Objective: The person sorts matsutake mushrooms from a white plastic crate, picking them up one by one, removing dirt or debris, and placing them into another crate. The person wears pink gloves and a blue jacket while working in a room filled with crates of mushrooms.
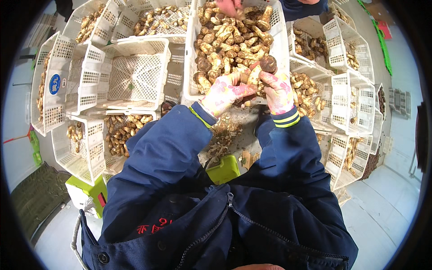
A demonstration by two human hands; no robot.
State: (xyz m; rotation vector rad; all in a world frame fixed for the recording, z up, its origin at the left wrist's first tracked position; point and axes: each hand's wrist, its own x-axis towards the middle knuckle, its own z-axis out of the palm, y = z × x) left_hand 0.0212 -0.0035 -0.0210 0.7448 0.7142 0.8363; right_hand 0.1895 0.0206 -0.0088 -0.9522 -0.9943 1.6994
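Both my hands are over the near edge of a white crate (189,67) heaped with brown-and-cream mushrooms (229,42). My right hand (278,93), in a patterned pink-and-white glove with bare-looking fingertips, is closed on a thick-stemmed mushroom (254,75) whose dark round cap tilts up to the right. From the other side, my left hand (224,95), gloved alike, pinches the lower stem with thumb and fingers. Whether a small tool is between those fingers is hidden. Another person's hand (228,8) reaches into the far end of the same crate.
White perforated crates stand on both sides, several holding mushrooms; one crate at the left (135,74) shows its bare bottom. Below my hands, trimmings (225,137) litter the floor beside a lime-green plastic object (223,169). A green-and-white box (87,193) is by my left side.
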